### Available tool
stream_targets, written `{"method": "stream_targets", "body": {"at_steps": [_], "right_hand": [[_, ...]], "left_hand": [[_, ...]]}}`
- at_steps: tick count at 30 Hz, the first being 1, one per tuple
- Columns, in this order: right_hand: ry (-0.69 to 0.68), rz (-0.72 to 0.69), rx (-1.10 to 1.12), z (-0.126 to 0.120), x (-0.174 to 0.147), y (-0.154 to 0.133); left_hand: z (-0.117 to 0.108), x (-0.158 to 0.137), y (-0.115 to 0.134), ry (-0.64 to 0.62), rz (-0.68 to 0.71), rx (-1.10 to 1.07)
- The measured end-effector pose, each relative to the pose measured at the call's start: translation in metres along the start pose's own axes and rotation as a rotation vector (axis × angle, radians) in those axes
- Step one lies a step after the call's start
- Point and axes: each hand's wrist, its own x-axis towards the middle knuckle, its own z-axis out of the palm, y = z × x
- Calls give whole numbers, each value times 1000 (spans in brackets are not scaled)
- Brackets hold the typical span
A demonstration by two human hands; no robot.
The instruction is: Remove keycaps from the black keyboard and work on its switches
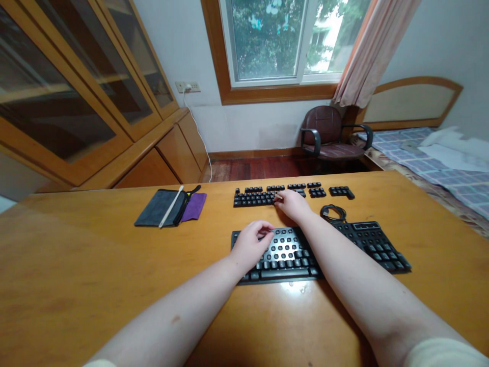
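Observation:
A black keyboard point(284, 275) lies on the desk, with many keycaps off its upper middle rows and bare switch posts showing on a shiny plate. My left hand point(252, 243) rests over its left part, fingers curved and a gap between them and the thumb; I see nothing in it. Beyond the keyboard, loose black keycaps point(252, 199) stand in rows and small groups. Among these, my right hand point(294, 205) has its fingertips together at the right part of the front group. Whether a keycap is between them is too small to tell. My right forearm covers part of the keyboard.
A coiled black cable point(333, 213) lies behind the keyboard's right part. To the left are a dark grey pouch point(155, 209), a pale flat stick point(171, 206) across it and a purple cloth point(194, 206). Past the desk's far edge point(217, 184) stands an armchair point(324, 127).

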Motion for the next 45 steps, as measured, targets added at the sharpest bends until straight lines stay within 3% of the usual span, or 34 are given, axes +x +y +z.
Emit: {"method": "stream_targets", "body": {"at_steps": [8,12,15,19,23,30,37,42,45], "right_hand": [[84,-30,67,0,0,2],[310,-86,216,-31,-13,-2],[403,-191,389,-58,-37,-3],[196,-254,530,-66,-78,2],[3,-354,435,-51,-99,8],[-31,-455,259,-33,-93,4],[-32,-723,244,-28,-97,2],[-37,-892,244,-28,-97,2],[-7,-920,289,-24,-97,4]], "left_hand": [[1,0,-1,5,3,1],[0,0,0,-5,16,5],[-1,0,1,-13,16,18],[-1,0,0,-25,23,44],[-1,-1,1,-31,29,76],[-2,-1,3,-35,35,96],[-4,-2,5,-65,77,189],[-4,-9,13,-268,294,437],[-3,-11,15,-384,342,581]]}}
